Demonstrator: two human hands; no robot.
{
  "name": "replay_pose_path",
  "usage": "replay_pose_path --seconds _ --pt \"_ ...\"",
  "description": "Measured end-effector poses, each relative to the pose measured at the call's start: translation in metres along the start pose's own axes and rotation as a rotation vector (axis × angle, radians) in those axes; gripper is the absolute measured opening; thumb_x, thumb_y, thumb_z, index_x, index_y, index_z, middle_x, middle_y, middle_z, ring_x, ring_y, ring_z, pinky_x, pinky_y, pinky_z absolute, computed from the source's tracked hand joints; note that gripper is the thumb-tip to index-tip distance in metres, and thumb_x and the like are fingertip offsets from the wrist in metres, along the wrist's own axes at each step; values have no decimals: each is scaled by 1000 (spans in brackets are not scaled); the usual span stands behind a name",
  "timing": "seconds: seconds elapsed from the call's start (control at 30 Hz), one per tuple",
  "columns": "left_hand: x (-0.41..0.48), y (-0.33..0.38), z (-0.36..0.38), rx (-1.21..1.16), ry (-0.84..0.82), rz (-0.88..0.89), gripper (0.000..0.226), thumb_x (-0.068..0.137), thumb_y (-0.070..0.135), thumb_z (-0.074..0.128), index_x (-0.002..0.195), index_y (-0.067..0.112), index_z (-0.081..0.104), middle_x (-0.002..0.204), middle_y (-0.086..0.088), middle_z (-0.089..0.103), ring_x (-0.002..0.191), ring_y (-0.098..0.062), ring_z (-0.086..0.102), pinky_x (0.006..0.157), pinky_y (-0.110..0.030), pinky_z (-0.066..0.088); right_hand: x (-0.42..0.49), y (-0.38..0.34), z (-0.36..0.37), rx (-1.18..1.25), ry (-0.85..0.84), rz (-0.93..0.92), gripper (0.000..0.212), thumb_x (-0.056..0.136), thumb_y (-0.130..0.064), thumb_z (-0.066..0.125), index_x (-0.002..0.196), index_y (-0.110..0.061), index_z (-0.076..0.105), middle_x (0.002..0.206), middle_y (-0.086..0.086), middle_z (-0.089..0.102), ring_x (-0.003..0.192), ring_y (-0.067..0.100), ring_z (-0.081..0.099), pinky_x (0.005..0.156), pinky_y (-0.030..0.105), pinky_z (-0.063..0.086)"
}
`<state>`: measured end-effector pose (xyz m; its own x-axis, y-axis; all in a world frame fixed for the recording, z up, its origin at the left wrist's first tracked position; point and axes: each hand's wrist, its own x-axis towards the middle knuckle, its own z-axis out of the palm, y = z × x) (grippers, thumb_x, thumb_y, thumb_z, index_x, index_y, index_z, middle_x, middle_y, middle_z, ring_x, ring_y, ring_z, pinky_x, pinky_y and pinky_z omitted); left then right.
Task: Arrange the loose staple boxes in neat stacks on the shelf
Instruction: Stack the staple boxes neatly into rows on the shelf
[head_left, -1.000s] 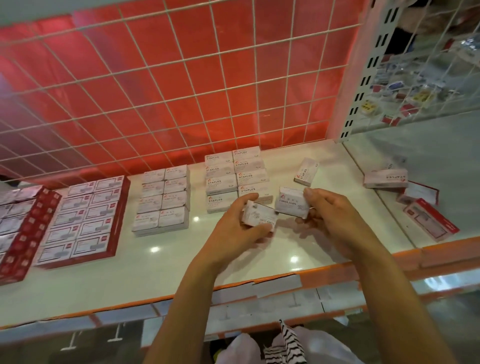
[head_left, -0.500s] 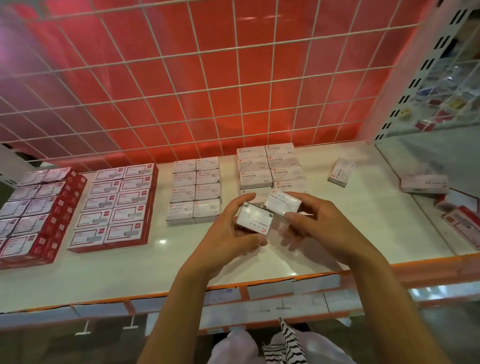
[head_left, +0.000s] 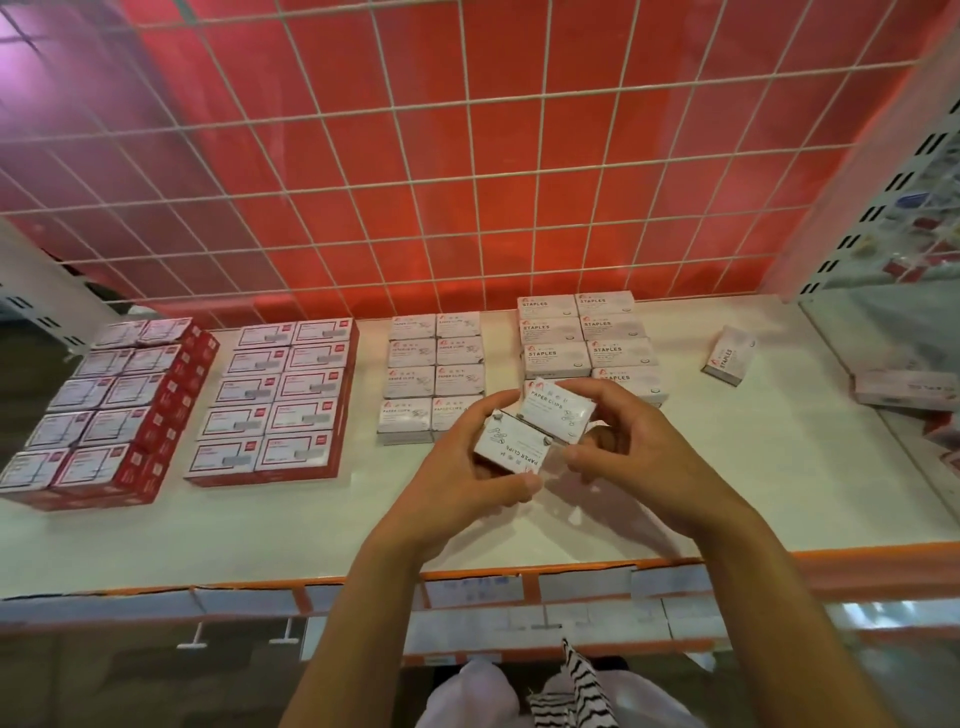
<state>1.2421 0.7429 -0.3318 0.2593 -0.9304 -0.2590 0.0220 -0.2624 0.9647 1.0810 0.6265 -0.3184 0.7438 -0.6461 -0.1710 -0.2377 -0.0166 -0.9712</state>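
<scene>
Above the front of the white shelf (head_left: 270, 535) I hold two small white boxes side by side, both printed "PAPER CLIPS". My left hand (head_left: 457, 478) grips the nearer box (head_left: 511, 449). My right hand (head_left: 634, 447) grips the farther box (head_left: 556, 408). Behind them stands a stack of white "STAPLES" boxes (head_left: 582, 338), its front row partly hidden by my fingers. To its left is a stack of white paper clip boxes (head_left: 434, 364). One loose white box (head_left: 727, 356) lies tilted at the right of the shelf.
Two blocks of red-and-white boxes (head_left: 280, 395) (head_left: 109, 410) fill the shelf's left part. A white wire grid (head_left: 467, 182) over a red panel closes the back. A glass divider (head_left: 883, 332) bounds the right, with more boxes (head_left: 906, 389) beyond. An orange rail (head_left: 857, 553) edges the front.
Both hands have brought the two boxes closer together and a little forward. The view has shifted, so the stacks now lie further right in the frame.
</scene>
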Motion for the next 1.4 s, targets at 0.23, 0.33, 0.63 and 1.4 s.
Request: replay_pose_path --seconds 0.23,0.33,0.63,1.4 --pt "-7 -2 -21 -21 31 31 80 68 3 81 130 41 48 120 13 61 113 -9 59 89 -32 54 22 -2 24 -333 43 -78 45 83 -20 70 118 -35 46 104 -20 59 79 7 62 69 29 55" --pt "-11 1 -34 33 81 34 82 69 4 82 131 41 44 116 11 61 104 -5 62 84 -25 54 31 -3 34 -349 79 -66 42 84 -19 68 114 -34 43 100 -14 61 77 13 63 68 38 57" --pt "-9 -1 -71 142 168 4 70 71 13 82 112 44 34 104 6 64 92 -9 65 79 -28 57 74 -20 53 -434 145 -119 39 83 -16 70 114 -33 54 114 -6 54 77 8 64 74 24 55" --pt "17 14 -104 20 147 67 60 78 12 77 123 35 44 112 6 60 96 -4 66 74 -25 57 192 -32 35 -681 16 35 41 80 -28 75 118 -27 61 112 -8 64 99 14 59 86 34 50"
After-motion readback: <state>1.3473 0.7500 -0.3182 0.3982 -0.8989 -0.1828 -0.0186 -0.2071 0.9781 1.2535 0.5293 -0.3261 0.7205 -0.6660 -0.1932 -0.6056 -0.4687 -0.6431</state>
